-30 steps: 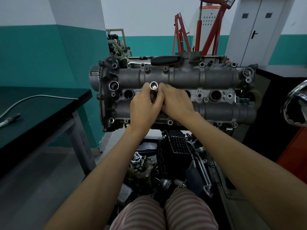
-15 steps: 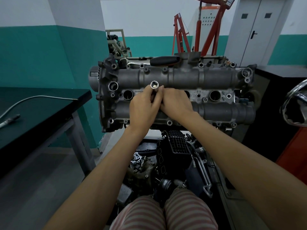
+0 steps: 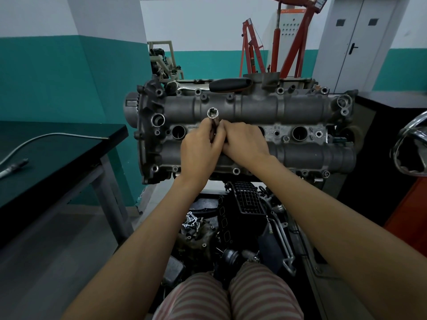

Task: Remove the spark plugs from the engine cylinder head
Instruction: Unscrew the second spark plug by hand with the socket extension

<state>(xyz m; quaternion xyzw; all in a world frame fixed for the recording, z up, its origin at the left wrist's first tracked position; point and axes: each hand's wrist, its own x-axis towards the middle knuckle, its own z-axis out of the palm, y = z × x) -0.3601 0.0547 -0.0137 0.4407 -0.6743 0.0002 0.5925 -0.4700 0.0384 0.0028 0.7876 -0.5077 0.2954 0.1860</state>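
Together at the middle of the cylinder head (image 3: 300,107), both hands close round a chrome socket tube (image 3: 213,118). Its long axis runs up and slightly toward the camera out of a plug well, with the open, round mouth pointing up at the viewer, hex flats visible inside. The left hand (image 3: 200,150) wraps the tube's shaft with curled fingers; the right hand (image 3: 246,145) presses in from the right side, its fingers bent against the same shaft, the two hands touching. No spark plug itself is visible; whether one sits in the tube cannot be told.

Around the hands, the head is rough grey cast metal, with two long rounded cam housings lying left to right. Between them runs a row of round dark wells: one just left of the hands (image 3: 178,132), another to the right (image 3: 300,133). Beyond the hands, a black tool handle (image 3: 230,84) lies along the head's far edge. Far to the left, a dark worktop (image 3: 69,148) carries a thin metal hose (image 3: 46,137).
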